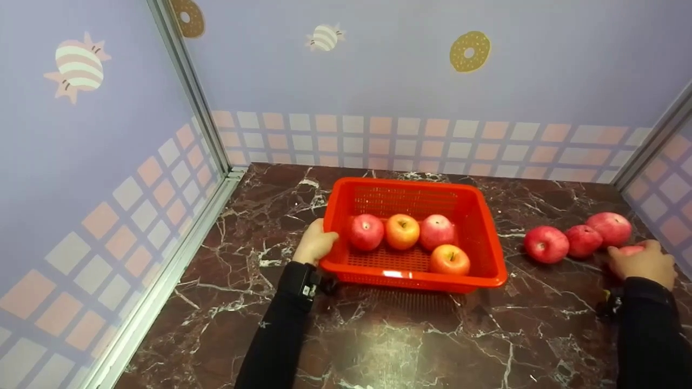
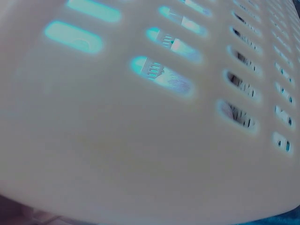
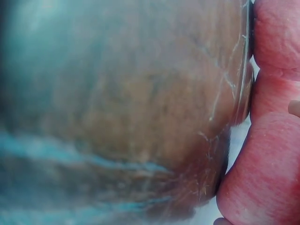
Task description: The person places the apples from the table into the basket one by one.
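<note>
A red plastic basket (image 1: 413,186) with slotted sides stands on the dark marbled tabletop, holding several red and yellow-red apples (image 1: 367,232). My left hand (image 1: 315,243) grips its left rim, thumb over the edge. The left wrist view is filled by the basket's slotted wall (image 2: 117,140), very near and washed out. Far to the right, my right hand (image 1: 646,265) holds a red apple (image 1: 631,249), mostly hidden beneath the fingers. Red apples (image 3: 267,173) line the right side of the right wrist view, a fingertip (image 3: 294,108) against them.
Three more red apples sit in a row between basket and right hand, the nearest to the basket being a round one (image 1: 546,245). Patterned panels (image 1: 378,81) enclose the tabletop (image 1: 378,346) at the back and both sides.
</note>
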`<state>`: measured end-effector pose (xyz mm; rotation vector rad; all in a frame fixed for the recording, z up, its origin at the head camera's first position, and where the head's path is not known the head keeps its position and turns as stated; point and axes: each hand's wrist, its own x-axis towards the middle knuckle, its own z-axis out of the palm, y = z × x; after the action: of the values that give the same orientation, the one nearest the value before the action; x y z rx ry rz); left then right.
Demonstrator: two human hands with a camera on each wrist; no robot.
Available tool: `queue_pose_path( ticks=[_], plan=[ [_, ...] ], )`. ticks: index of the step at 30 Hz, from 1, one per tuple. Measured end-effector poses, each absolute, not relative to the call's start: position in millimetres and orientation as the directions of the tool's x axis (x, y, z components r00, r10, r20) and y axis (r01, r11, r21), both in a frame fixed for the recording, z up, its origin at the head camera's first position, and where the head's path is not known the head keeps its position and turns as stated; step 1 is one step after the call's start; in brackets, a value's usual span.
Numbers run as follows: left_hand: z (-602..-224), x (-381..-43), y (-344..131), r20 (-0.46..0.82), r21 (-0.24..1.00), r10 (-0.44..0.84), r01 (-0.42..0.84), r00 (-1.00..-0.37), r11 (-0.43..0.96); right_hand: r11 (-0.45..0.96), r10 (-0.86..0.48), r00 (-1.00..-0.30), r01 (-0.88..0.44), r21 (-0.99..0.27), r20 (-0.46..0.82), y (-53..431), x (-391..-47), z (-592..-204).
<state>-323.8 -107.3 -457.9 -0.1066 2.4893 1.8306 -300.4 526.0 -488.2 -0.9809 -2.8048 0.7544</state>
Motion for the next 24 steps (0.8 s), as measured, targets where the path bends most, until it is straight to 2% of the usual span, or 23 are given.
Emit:
queue_pose_path(
  ticks=[24],
  plan=[
    [-456.7,-323.5,-108.0,-0.084,0.955,-0.026,-0.088,-0.996,0.284,0.662,0.623,-0.782,0.539,-0.521,-0.018,527.4,-298.4,-479.9]
  ],
)
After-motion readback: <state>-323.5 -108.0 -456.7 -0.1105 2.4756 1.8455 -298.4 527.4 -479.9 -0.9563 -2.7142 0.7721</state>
